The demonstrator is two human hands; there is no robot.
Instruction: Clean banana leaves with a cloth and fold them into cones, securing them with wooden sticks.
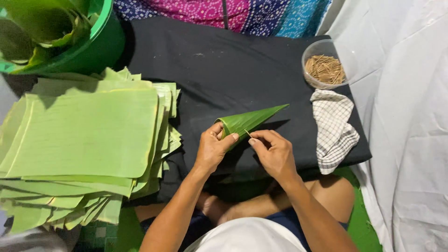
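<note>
Head view, looking down over the lap: the left hand [212,147] has its fingers [218,128] curled shut around the wide mouth of a green leaf cone [247,120], thumb pressed along the folded edge. The cone is rolled from banana leaf and points up and to the right, its sharp tip hanging above the black cloth [233,65] that covers the surface. The right hand [275,151] sits just beside the cone's mouth, thumb and forefinger pinched together on a thin wooden pick [248,134] — it looks to be touching the leaf's edge, though the pick is too small to be sure. The other fingers of that hand are loosely folded.

To the left lies a thick stack of cut leaf sheets [84,135], pale green and roughly rectangular with rounded corners, fanned out over one another. Above it, at the top left corner, stands a green plastic tub [105,42] with rolled leaves inside. On the right side of the cloth, well apart from the hands, a clear round container [326,65] holds a heap of small wooden picks, and just below it lies a crumpled white checked rag [333,128]. A white sheet [406,116] covers the right edge — a patterned pink and blue fabric [224,11] runs along the top.
</note>
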